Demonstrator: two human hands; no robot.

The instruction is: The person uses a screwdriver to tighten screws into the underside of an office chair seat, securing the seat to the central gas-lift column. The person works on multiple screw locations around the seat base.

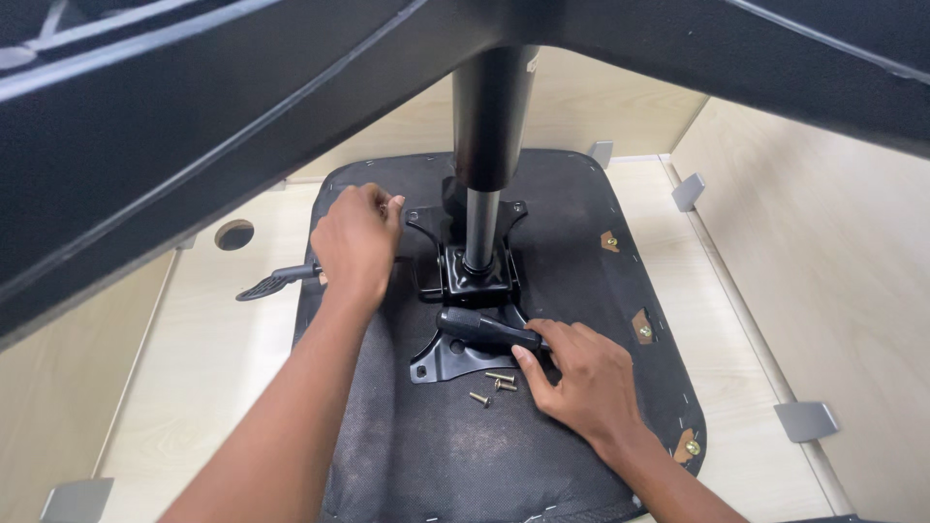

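While gripping knob (pixel 484 331), right hand (pixel 581 383) seemingly curls.

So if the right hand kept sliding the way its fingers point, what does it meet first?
The right hand points up-left, its fingers already on the black knob handle. Past that, probably the black mechanism plate and gas-lift column; depth is unclear.

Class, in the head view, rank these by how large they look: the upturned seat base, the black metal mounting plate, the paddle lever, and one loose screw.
1. Upturned seat base
2. Black metal mounting plate
3. Paddle lever, partly hidden by the left hand, so unsure
4. Loose screw
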